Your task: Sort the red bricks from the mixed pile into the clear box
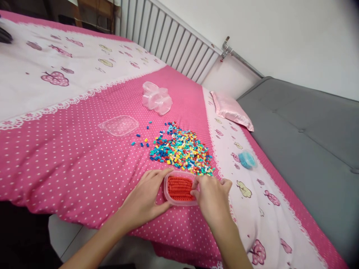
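Observation:
A small clear plastic container [167, 194] sits on the pink dotted bedsheet [70, 164] near its front edge, filled with rows of red bricks [179, 188]. My left hand [146, 198] rests flat against the container's left side, fingers stretched out. My right hand [211, 198] is at the container's right end, fingertips curled down onto the red bricks; whether it pinches one is hidden. Just beyond the container lies a heap of small mixed-colour bricks [182, 147].
A clear lid [119, 125] and a cluster of empty clear containers [157, 98] lie farther back. A small tub of light-blue bricks [247, 159] stands to the right. A pink pillow [231, 110], a grey sofa [308, 142] and a white radiator [174, 41] border the bed.

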Demonstrator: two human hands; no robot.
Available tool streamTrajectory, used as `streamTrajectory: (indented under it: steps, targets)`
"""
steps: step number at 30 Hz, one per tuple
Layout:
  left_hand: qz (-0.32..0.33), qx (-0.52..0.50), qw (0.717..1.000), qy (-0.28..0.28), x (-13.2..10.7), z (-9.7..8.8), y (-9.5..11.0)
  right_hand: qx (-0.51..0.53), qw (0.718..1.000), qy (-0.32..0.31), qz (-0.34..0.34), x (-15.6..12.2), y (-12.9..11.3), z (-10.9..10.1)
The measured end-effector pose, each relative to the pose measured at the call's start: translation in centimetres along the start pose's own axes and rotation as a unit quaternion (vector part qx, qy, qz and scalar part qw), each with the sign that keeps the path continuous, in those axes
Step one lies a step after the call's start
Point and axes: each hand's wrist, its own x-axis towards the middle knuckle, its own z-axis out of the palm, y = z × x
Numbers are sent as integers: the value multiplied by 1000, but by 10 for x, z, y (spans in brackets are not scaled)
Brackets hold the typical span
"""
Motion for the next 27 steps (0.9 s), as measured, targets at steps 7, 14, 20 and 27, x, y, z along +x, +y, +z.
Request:
streamTrajectory:
  steps: [7, 14, 20, 27]
  targets:
    - [-2, -2, 1000, -1, 0, 0, 0, -8, 1000, 14, -4, 2, 2, 3]
    - [-2, -1, 1000, -1, 0, 0, 0, 12, 1000, 27, -6, 1, 4, 4]
    - [3, 7, 1000, -6, -1, 1, -1, -14, 1000, -1, 2, 2, 0, -2]
    - [-3, 2, 1000, -4, -1, 0, -1, -29, 1000, -4, -1, 2, -1, 0]
